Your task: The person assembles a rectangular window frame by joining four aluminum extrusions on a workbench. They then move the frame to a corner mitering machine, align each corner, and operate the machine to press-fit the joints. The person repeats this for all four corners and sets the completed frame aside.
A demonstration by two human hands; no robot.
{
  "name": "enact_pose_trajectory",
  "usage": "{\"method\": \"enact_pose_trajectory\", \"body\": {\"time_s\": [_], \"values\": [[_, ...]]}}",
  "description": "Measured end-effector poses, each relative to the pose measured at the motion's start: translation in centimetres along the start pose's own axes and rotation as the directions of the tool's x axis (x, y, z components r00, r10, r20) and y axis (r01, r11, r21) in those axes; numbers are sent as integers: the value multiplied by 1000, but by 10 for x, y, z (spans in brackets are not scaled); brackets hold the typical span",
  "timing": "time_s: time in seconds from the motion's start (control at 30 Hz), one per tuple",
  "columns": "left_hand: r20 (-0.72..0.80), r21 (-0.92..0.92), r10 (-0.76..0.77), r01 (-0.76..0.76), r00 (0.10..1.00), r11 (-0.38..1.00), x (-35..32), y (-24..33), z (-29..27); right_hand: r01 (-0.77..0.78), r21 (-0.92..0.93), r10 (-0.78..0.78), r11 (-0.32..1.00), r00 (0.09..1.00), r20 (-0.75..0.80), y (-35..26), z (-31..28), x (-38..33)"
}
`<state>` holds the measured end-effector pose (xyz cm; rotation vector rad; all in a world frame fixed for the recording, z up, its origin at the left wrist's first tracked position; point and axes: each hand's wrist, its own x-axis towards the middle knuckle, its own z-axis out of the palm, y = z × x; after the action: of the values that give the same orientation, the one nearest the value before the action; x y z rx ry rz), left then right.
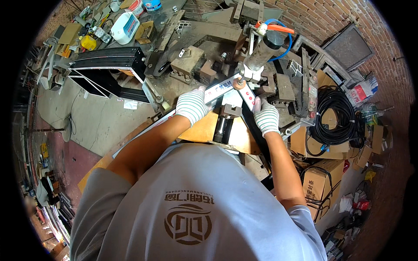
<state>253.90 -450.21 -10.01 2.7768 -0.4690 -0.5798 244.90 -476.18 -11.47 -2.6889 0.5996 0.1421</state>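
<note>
Two metal frame bars meet in a corner under the upright clamp [239, 82] of a bench machine. White film with printing covers the top of the left bar [223, 88], and my left hand [193, 105] in a white-and-green striped glove is closed around it. On the right bar [247, 96], whose side is black, my right hand [266, 118] in a matching glove is closed just below the corner. Some fingertips of both hands are hidden behind the bars. Between the bars, a steel block [230, 111] sits on a dark cylinder [223, 129] pointing toward me.
Stacked black frames [109, 65] lie left of the machine, with a white jug [125, 28] and yellow bottle [88, 42] behind. An orange lever [281, 28] and blue hose [287, 48] top the machine. Coiled black hose [321, 124] and a cardboard box [320, 182] stand right.
</note>
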Motion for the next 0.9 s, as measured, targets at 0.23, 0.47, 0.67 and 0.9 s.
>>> {"method": "enact_pose_trajectory", "body": {"time_s": [0.23, 0.47, 0.67, 0.9], "values": [[2, 8, 18, -18, 1000, 1000, -8, -8, 0, -18, -19, 18, 1000, 1000, -7, -8, 3, -10], [-4, -54, 35, -35, 999, 998, -4, -2, 3, -2, -13, 2, 1000, 1000, 2, 7, -4, -11], [-276, -314, 181, -267, 944, 911, -7, -4, 3, 77, 229, -83, 971, 996, 21, 35, -14, -40], [-593, -459, 135, -471, 794, 753, 15, 74, -58, -54, 38, 50, 998, 994, 98, 36, -46, -55]]}}
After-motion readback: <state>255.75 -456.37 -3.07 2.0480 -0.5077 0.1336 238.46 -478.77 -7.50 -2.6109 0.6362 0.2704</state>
